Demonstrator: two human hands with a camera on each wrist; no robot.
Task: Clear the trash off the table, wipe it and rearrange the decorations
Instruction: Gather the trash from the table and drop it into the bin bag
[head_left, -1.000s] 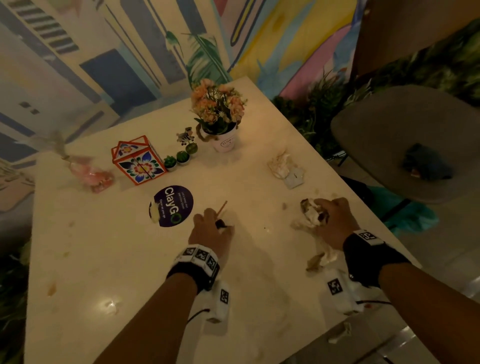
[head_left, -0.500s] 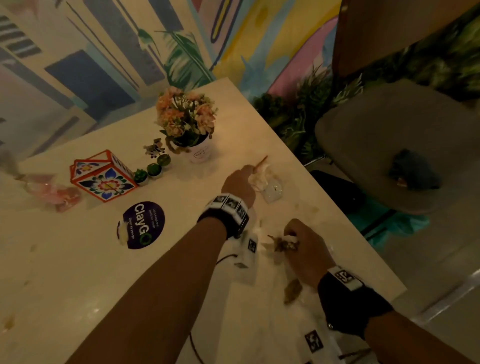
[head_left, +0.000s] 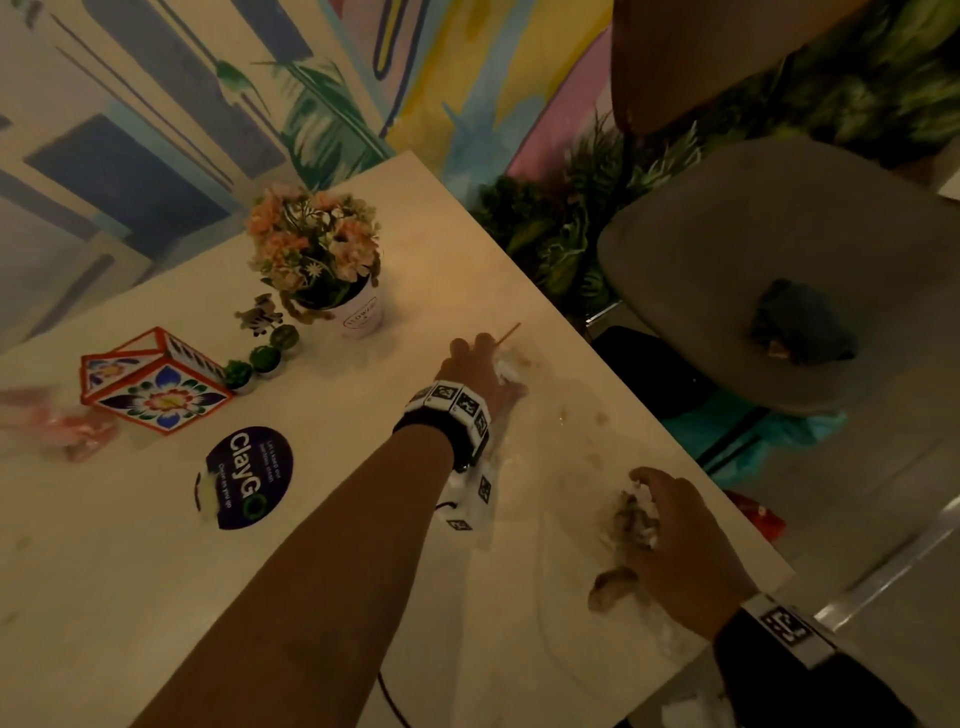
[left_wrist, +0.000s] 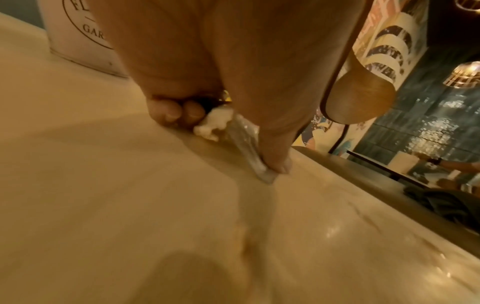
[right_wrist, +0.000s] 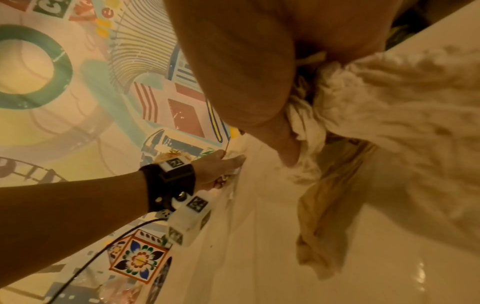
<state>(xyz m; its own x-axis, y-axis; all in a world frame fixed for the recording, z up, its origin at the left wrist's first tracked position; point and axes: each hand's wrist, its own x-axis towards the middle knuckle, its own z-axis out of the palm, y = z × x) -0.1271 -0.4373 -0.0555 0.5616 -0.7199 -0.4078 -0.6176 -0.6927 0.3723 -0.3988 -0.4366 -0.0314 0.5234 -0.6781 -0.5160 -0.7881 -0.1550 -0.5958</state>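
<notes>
My left hand (head_left: 485, 358) reaches to the table's (head_left: 363, 597) right side. It holds a thin wooden stick (head_left: 508, 332) and curls round a crumpled white tissue (left_wrist: 214, 121). Its thumb presses a clear plastic wrapper (left_wrist: 249, 152) onto the top. My right hand (head_left: 670, 525), near the front right edge, grips a wad of crumpled tissues (right_wrist: 376, 102) with a stained brown piece (head_left: 613, 587) trailing onto the table. Decorations stand at the back: a flower pot (head_left: 363, 317), a painted box (head_left: 150, 384), small cacti (head_left: 265, 358) and a zebra figure (head_left: 257, 317).
A round purple ClayGo sticker (head_left: 249, 475) lies left of my left arm. A pink wrapper (head_left: 62, 426) sits blurred at the far left. A grey chair (head_left: 727, 249) with a dark cloth (head_left: 800, 327) stands beyond the right edge, beside plants (head_left: 550, 234).
My left hand has carried the stick from beside the sticker across to the tissue and wrapper at the right, and closed on them. My right hand has kept its tissues.
</notes>
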